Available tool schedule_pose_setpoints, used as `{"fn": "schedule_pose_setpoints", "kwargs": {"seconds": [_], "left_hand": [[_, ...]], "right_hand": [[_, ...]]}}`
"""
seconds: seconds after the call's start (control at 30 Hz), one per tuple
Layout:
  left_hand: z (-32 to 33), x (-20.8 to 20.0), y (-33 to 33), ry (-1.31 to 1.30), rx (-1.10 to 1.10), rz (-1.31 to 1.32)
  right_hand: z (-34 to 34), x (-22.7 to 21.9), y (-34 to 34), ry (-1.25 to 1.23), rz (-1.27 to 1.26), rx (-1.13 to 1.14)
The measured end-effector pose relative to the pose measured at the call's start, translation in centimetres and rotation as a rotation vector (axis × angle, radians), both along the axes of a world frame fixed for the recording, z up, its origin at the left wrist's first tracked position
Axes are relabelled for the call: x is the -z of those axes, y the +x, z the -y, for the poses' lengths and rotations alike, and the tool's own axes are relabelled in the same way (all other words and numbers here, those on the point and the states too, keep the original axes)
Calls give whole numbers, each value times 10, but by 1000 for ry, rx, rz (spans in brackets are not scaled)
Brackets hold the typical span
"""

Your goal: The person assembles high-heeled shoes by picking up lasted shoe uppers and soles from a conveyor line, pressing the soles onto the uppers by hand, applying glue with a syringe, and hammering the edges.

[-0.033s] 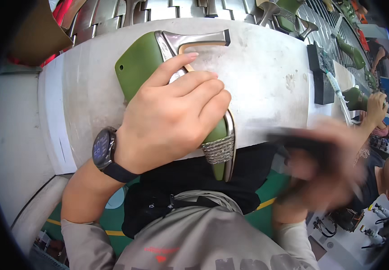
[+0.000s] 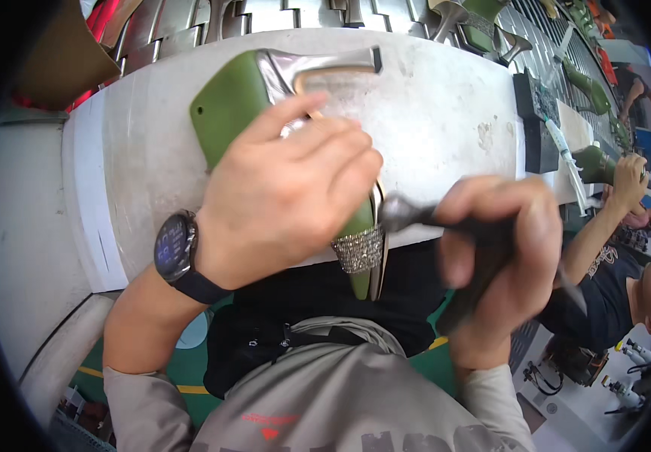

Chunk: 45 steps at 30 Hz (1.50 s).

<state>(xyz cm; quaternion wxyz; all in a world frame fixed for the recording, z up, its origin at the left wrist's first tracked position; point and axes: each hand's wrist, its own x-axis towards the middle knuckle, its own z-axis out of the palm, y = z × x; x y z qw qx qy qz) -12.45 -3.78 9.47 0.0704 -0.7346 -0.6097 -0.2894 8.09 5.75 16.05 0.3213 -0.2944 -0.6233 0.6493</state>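
Note:
A high-heeled sandal on a green shoe last [image 2: 229,105] lies on its side, its metallic heel [image 2: 340,62] pointing away to the right. My left hand [image 2: 287,177], with a watch on the wrist, is wrapped over its middle and presses it against the work surface. A glittering strap [image 2: 360,250] crosses the toe end, which reaches past the near edge. My right hand [image 2: 510,233] is closed round a dark, hammer-like metal tool [image 2: 408,214]. The tool's rounded head is at the sole edge beside the strap; blur hides whether they touch.
The pale work surface [image 2: 446,113] ends close to my body. A black block [image 2: 538,132] and a syringe [image 2: 563,147] are at its right. Beyond the far edge, a slatted metal conveyor [image 2: 287,19] carries more shoes. A co-worker's hand [image 2: 630,181] holds a green last at far right.
My right hand and its tool have moved left, bringing the tool's head to the sole edge. The shoe under my left hand has shifted very slightly left.

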Motion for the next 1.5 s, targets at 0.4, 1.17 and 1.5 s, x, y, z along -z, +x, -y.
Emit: {"fn": "schedule_pose_setpoints", "kwargs": {"seconds": [0.4,1.17,1.5], "left_hand": [[-4,-4,0,-8,12,13],[2,-4,-7,5,-3,-25],[-14,-23,-7,-213,29,-68]], "right_hand": [[12,-15,0,0,-259,144],[-40,38,16,1178,486,-40],[-38,39,45,880,670,-162]]}}
